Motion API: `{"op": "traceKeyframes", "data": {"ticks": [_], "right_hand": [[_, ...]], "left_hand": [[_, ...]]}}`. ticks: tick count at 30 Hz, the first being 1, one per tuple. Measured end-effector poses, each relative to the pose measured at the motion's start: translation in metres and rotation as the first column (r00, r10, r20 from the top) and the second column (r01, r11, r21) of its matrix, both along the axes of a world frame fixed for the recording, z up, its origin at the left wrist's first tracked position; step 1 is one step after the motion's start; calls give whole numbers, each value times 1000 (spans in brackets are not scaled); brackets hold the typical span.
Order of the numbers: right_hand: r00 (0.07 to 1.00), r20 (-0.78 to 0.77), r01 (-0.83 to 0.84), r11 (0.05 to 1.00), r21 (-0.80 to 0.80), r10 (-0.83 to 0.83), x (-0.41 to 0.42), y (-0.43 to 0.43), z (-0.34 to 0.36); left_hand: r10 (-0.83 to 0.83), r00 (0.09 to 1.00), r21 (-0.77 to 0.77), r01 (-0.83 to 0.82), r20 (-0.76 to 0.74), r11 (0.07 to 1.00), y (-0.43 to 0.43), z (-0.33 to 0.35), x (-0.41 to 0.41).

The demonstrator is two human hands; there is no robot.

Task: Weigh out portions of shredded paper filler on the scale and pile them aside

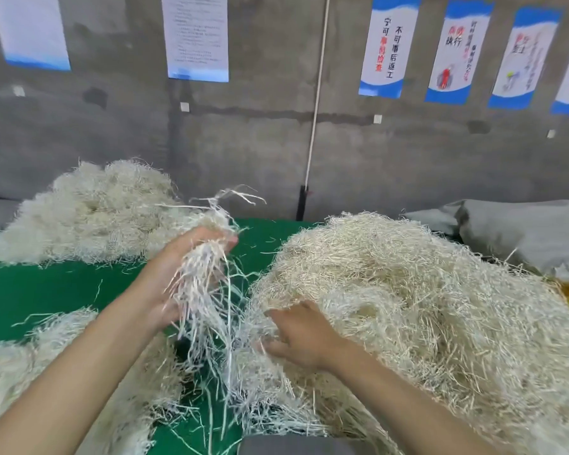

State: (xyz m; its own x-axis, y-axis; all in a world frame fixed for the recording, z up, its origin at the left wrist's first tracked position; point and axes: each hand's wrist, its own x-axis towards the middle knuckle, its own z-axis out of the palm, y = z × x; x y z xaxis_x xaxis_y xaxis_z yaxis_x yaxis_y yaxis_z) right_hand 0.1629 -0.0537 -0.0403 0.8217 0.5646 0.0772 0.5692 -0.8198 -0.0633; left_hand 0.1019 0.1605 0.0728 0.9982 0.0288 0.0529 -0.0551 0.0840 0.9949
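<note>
Item 1, main heap (408, 307): one large mound of cream shredded paper filler on the green worktop (63, 290). All places below are given from this mound.

Item 2, far pile (96, 211): one lower mound of the same filler, well apart to the heap's left, back by the wall (243, 142).

Item 3, near pile (30, 372): one mound to the heap's left at the front edge, with a strip of bare green between it and the far pile.

Item 4, handful (204, 277): one bunch of whiter strands held above the worktop just left of the heap. Loose ends trail down to the heap's foot.

Item 5, left hand (174, 274): raised just left of the heap, fingers (217, 239) curled round the handful.

Item 6, right hand (299, 336): palm down on the heap's near left flank. Its fingers (276, 315) are bent into the shreds with the tips buried, so I cannot tell whether they grip.

Item 7, sack (523, 234): one grey sack behind the heap's right shoulder, touching it.

Item 8, cord (316, 103): one white cord running down the wall behind the heap's left end.

Item 9, posters (388, 47): six on the wall above the heap, two to the left of the cord and four to its right. The last is cut by the frame.

Item 10, grey object (293, 444): one, in front of the heap at the bottom edge, kind unclear.
</note>
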Motion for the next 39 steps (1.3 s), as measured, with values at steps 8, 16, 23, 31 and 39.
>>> {"op": "traceKeyframes", "data": {"ticks": [8, 16, 23, 31, 39], "right_hand": [[900, 303, 366, 921, -132, -314, 45, -94, -6], [831, 316, 518, 844, -139, -458, 32, -96, 6], [863, 38, 501, 845, -188, -503, 30, -94, 11], [877, -374, 334, 942, 27, -300, 7, -90, 41], [981, -114, 193, 828, 526, -157, -54, -100, 119]], "left_hand": [[-157, 763, 777, 596, -626, -201, -9, -31, -10], [-139, 990, 439, 130, -10, 889, -35, -15, 5], [-70, 942, -87, 104, 328, 991, -49, 40, -7], [-405, 863, -151, 463, 303, 873, -72, 47, -40], [-321, 943, 86, 314, 92, 946, -81, -12, -13]]}}
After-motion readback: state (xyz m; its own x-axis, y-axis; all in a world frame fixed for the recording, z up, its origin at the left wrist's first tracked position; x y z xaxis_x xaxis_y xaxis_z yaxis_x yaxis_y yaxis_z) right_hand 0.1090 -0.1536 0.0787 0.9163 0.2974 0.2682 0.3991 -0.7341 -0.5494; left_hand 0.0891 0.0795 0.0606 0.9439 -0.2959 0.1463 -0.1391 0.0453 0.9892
